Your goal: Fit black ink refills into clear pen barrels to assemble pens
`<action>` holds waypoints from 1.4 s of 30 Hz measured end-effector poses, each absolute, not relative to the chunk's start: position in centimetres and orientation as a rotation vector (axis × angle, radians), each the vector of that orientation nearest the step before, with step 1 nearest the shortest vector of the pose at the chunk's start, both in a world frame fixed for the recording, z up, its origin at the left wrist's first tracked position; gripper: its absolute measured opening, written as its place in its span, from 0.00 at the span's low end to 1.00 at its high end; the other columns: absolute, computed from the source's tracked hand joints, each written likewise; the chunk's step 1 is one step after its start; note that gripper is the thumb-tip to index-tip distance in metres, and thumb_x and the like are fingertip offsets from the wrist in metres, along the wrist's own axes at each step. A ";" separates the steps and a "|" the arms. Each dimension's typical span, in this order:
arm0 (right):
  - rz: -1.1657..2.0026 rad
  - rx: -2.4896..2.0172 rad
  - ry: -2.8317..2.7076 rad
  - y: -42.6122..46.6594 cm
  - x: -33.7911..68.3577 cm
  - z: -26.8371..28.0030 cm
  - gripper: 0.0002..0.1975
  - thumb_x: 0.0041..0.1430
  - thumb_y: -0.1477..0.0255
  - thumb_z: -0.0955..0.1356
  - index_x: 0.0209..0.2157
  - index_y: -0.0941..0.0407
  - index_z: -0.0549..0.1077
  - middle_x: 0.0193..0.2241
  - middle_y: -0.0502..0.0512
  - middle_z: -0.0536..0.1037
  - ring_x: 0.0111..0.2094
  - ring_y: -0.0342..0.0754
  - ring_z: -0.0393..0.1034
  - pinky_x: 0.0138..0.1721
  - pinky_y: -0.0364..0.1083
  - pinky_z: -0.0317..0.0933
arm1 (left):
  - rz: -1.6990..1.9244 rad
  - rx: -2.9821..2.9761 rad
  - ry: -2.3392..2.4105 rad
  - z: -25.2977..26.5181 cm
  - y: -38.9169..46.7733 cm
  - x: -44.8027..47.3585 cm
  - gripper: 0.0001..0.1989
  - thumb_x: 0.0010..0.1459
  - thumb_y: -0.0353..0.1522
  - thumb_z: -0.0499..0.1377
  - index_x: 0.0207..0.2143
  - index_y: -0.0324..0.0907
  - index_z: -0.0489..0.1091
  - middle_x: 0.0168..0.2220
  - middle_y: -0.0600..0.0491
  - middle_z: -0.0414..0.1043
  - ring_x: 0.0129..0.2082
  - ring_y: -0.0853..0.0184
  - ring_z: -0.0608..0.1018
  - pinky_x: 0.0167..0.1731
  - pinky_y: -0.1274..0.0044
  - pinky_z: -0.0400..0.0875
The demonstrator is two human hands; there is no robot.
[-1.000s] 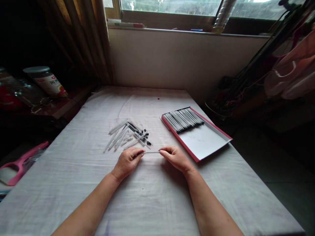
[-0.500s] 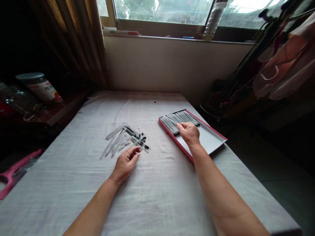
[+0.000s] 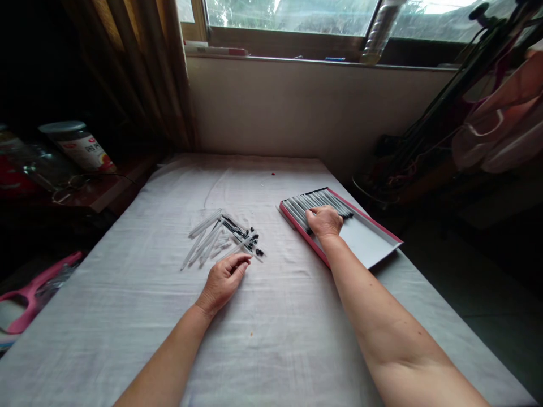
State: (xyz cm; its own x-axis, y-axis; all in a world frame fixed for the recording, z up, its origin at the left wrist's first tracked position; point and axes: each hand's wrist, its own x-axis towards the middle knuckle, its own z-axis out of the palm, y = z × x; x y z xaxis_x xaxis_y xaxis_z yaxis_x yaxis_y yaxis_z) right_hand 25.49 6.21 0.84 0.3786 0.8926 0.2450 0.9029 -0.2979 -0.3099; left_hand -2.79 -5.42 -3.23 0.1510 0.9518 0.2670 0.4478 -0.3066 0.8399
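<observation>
My right hand (image 3: 326,220) rests at the near end of a row of pens (image 3: 316,199) in a shallow box (image 3: 368,249) with red sides and a white floor. Its fingers are closed on a pen, mostly hidden under the hand. My left hand (image 3: 224,280) lies on the cloth with loosely curled fingers, thumb slightly apart, and holds nothing that I can see. Just beyond it is a loose pile of clear pen barrels (image 3: 211,243), dark refills (image 3: 231,226) and small black caps (image 3: 259,251).
A pale cloth (image 3: 288,350) covers the table. On the left are a labelled jar (image 3: 80,148) and a pink-handled item (image 3: 31,294). Behind are a curtain (image 3: 139,79) and a window sill with a plastic bottle (image 3: 379,34). Bags hang at the right.
My right hand has come down onto the row with the pen that it held above the box. My left hand's thumb and fingers have drawn closer together. The view has shifted slightly.
</observation>
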 end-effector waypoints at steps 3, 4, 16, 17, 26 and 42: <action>-0.068 -2.174 -1.596 5.7 25.3 1.2 0.15 0.58 0.68 0.65 0.42 0.55 0.81 0.43 0.62 0.77 0.43 0.58 0.71 0.42 0.51 0.60 | 1.127 1.784 1.326 -3.3 -5.4 -2.7 0.11 0.57 0.34 0.58 0.39 0.41 0.76 0.35 0.50 0.80 0.37 0.65 0.80 0.42 0.74 0.75; -0.080 -2.120 -1.619 5.4 25.0 1.3 0.15 0.58 0.69 0.64 0.42 0.55 0.80 0.42 0.61 0.77 0.43 0.57 0.71 0.41 0.50 0.60 | 1.146 1.751 1.319 -3.3 -5.4 -2.6 0.11 0.57 0.34 0.58 0.39 0.41 0.76 0.34 0.50 0.80 0.36 0.65 0.80 0.40 0.74 0.76; 0.495 -1.590 -1.941 1.3 16.0 -1.4 0.11 0.58 0.72 0.66 0.40 0.53 0.80 0.38 0.53 0.80 0.33 0.46 0.73 0.38 0.44 0.63 | 1.354 1.973 1.742 -2.8 -4.6 -6.1 0.10 0.60 0.37 0.57 0.37 0.43 0.75 0.33 0.51 0.77 0.32 0.65 0.77 0.34 0.75 0.71; 0.503 -1.611 -1.912 1.2 15.9 -1.6 0.11 0.59 0.72 0.66 0.40 0.53 0.80 0.38 0.54 0.80 0.33 0.46 0.73 0.39 0.44 0.63 | 1.282 2.076 1.774 -2.8 -4.5 -6.2 0.09 0.59 0.36 0.58 0.37 0.44 0.76 0.35 0.50 0.77 0.35 0.62 0.77 0.37 0.73 0.71; 0.389 -1.760 -1.985 -1.3 17.1 -2.1 0.11 0.59 0.67 0.66 0.39 0.52 0.80 0.39 0.55 0.79 0.39 0.50 0.73 0.36 0.45 0.61 | 0.855 2.523 1.947 -2.9 -4.3 -4.8 0.04 0.56 0.34 0.61 0.35 0.45 0.74 0.37 0.48 0.76 0.38 0.56 0.74 0.40 0.66 0.65; 0.713 -1.426 -1.080 -2.2 19.3 -4.2 0.15 0.50 0.61 0.68 0.33 0.57 0.77 0.30 0.56 0.81 0.29 0.48 0.75 0.30 0.46 0.67 | 1.111 1.871 1.521 -2.1 -5.4 -5.0 0.16 0.65 0.36 0.47 0.48 0.44 0.70 0.39 0.51 0.80 0.36 0.67 0.80 0.38 0.76 0.73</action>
